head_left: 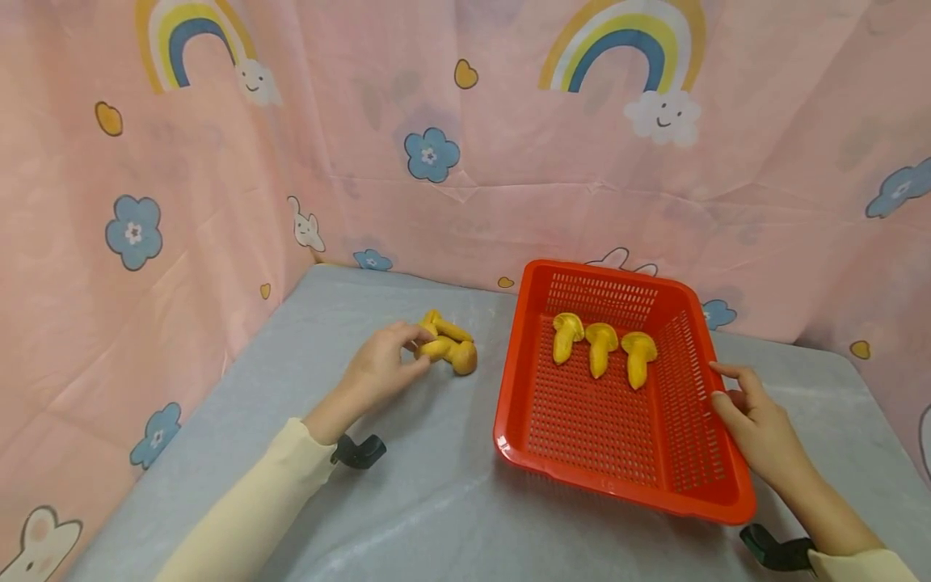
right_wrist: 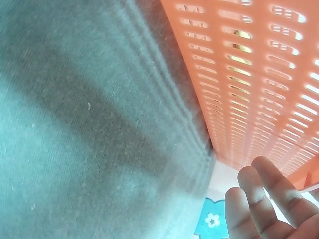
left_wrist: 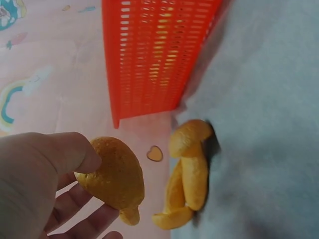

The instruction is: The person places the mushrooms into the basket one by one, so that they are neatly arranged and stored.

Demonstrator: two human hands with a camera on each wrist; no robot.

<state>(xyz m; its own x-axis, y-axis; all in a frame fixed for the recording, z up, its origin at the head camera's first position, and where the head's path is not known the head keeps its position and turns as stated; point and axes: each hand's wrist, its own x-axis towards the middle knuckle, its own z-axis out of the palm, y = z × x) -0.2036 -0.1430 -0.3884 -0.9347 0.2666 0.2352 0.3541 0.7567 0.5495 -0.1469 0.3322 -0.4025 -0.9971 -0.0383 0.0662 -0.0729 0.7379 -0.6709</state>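
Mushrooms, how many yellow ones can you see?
6, I think. Three mushrooms lie in a row inside the red basket. The left hand pinches one; two more lie crossed beside it on the table.

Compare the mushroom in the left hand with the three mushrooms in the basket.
The held mushroom is pinched by the left hand outside the red basket, over the grey table; the three basket mushrooms lie untouched inside, in a row. The held one looks orange-brown, the basket ones brighter yellow. All share the cap-and-stem shape.
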